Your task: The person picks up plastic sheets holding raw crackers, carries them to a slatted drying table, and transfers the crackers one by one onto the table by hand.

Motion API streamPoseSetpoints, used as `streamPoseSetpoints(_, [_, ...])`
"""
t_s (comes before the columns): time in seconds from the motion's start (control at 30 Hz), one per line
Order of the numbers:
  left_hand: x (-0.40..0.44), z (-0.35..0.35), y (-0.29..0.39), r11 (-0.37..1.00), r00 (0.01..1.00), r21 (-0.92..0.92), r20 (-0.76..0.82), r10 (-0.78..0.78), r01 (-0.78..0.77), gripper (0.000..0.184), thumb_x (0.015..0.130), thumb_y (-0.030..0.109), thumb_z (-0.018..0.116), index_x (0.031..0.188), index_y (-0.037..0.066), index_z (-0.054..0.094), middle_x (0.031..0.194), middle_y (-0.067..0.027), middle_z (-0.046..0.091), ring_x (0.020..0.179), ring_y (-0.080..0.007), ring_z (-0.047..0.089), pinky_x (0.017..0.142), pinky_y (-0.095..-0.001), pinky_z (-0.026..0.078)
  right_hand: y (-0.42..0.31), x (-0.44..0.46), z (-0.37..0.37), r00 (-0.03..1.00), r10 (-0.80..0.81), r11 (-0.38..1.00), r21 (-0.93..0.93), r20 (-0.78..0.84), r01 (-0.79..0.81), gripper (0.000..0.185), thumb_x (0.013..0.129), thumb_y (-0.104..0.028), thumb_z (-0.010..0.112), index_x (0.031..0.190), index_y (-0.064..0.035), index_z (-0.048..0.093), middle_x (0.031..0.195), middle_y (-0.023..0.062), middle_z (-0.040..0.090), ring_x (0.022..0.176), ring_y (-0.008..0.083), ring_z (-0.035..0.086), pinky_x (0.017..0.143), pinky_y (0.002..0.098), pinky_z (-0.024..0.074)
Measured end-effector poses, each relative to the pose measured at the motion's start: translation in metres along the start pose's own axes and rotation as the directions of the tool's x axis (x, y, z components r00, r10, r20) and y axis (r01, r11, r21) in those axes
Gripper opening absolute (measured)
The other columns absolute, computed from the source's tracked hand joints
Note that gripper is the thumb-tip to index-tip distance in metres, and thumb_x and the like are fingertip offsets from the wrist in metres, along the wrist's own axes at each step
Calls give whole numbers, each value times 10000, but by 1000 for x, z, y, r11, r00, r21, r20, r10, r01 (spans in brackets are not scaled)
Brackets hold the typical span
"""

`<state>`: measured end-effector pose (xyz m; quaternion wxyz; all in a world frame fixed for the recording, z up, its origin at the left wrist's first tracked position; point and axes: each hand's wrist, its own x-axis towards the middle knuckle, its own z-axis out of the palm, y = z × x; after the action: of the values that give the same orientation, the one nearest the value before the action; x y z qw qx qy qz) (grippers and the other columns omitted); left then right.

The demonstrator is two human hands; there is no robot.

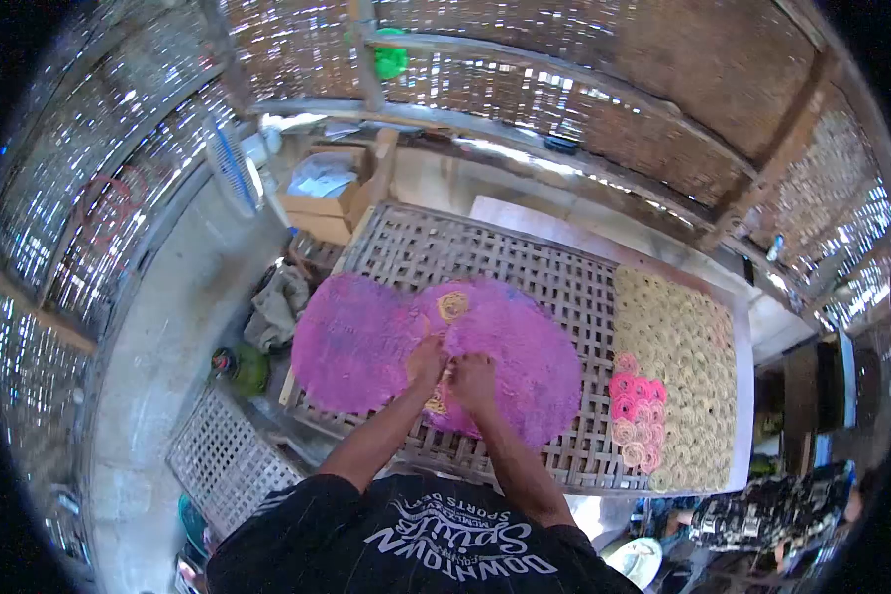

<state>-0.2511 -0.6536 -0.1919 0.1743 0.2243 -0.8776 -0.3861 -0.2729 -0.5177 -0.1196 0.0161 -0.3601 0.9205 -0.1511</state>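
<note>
I see a big brown wall [624, 79] through the head camera, up at 12 o'clock, with light poking through lots of little holes. Next biggest is the woven table [436, 238], full of small gaps. On it, right in the middle, lie two fuzzy purple-pink mats: the left mat [351, 342] at 9 o'clock from the hands, and the right mat [530, 361] at 3 o'clock. They meet near the hands, but I cannot tell which one is on top.

A black shirt [366, 535] with white letters is at 6 o'clock. Farther out at 3 o'clock I see rows of yellow rings [693, 366] on a pale sheet [742, 396]. At 4 o'clock there is another person [772, 510] in a black and pale patterned top. A cardboard box [322, 213] sits at 11 o'clock. Some pink rings [639, 396] sit at the near side of the yellow ones.

The left hand [426, 361] is down where the mats meet, and the right hand [473, 379] is at the right mat, just beside it. The fingers of both curl in close together, but I cannot tell if they pinch anything. A yellow loop [452, 305] lies at 12 o'clock from them, and a few yellow strands [436, 400] show at 7 o'clock.
</note>
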Motion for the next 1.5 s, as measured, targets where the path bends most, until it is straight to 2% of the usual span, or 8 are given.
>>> streamPoseSetpoints(0.27, [2, -32, 44, 928, 1000, -373, 3, -2, 3, 180, 836, 152, 616, 906, -13, 635, 678, -38, 523, 651, -151, 485, 627, -334, 431, 54, -113, -34, 868, 387, 741, 666, -311, -91, 240, 815, -147, 702, 1026, -58, 632, 1030, 110, 641, 948, 247, 608, 823, 353, 483])
streamPoseSetpoints(0.37, [-7, -52, 74, 922, 998, -385, 65, -11, 35, 177, 834, 148, 628, 880, -21, 606, 695, -23, 502, 639, -152, 453, 618, -331, 413, 93, -174, -47, 718, 696, 71, 994, 10, -82, 190, 855, -134, 690, 1002, -27, 633, 967, 82, 655, 863, 142, 609, 760, 292, 496])
streamPoseSetpoints(0.57, [-8, -80, 113, 879, 994, -477, 103, 26, 26, 130, 867, 94, 612, 955, 2, 588, 758, 7, 543, 672, -99, 454, 635, -272, 400, 163, -255, -88, 255, 955, 234, 911, -150, -339, 150, 870, -80, 658, 955, 38, 621, 824, 25, 634, 729, 95, 573, 659, 244, 460])
streamPoseSetpoints(0.8, [11, -129, 127, 766, 998, -639, 41, -57, 70, 93, 889, 83, 597, 932, 1, 592, 754, 2, 551, 668, -82, 463, 626, -253, 397, 221, -286, -50, 137, 835, 417, 451, -533, -789, 344, 792, -179, 667, 1124, -89, 658, 967, 102, 677, 871, 226, 672, 792, 339, 504])
streamPoseSetpoints(0.87, [12, -149, 122, 775, 993, -631, -59, -102, 42, 94, 885, 71, 595, 936, -8, 598, 765, -11, 574, 686, -99, 498, 644, -270, 420, 204, -289, -42, 41, 853, 451, 697, -520, -558, 351, 829, -92, 630, 1170, -12, 615, 1098, 152, 628, 983, 249, 620, 788, 317, 523])
streamPoseSetpoints(0.9, [11, -165, 113, 785, 984, -618, -121, -132, 30, 95, 882, 65, 595, 938, -12, 600, 771, -17, 585, 695, -108, 515, 654, -279, 431, 201, -294, -42, 210, 668, 553, 288, -713, -781, 351, 822, -171, 671, 1145, -41, 623, 1094, 121, 624, 910, 250, 631, 769, 339, 518])
streamPoseSetpoints(1.07, [17, -192, -32, 947, 902, -292, -361, -238, 134, 130, 869, 55, 599, 968, -27, 615, 811, -64, 634, 725, -144, 566, 673, -305, 459, 153, -280, -13, 158, 897, 421, 693, -412, -586, 418, 856, -248, 663, 1169, 19, 593, 1106, 172, 619, 998, 258, 610, 826, 373, 513])
streamPoseSetpoints(1.5, [-7, -194, -183, 779, 653, 284, -730, -202, 559, 269, 840, 176, 605, 1086, 69, 582, 981, -147, 655, 917, -387, 634, 791, -500, 488, 136, -277, -7, 394, 661, 622, 173, -638, -764, 345, 863, -320, 618, 1053, -34, 650, 1057, 184, 631, 1016, 371, 556, 916, 480, 417])
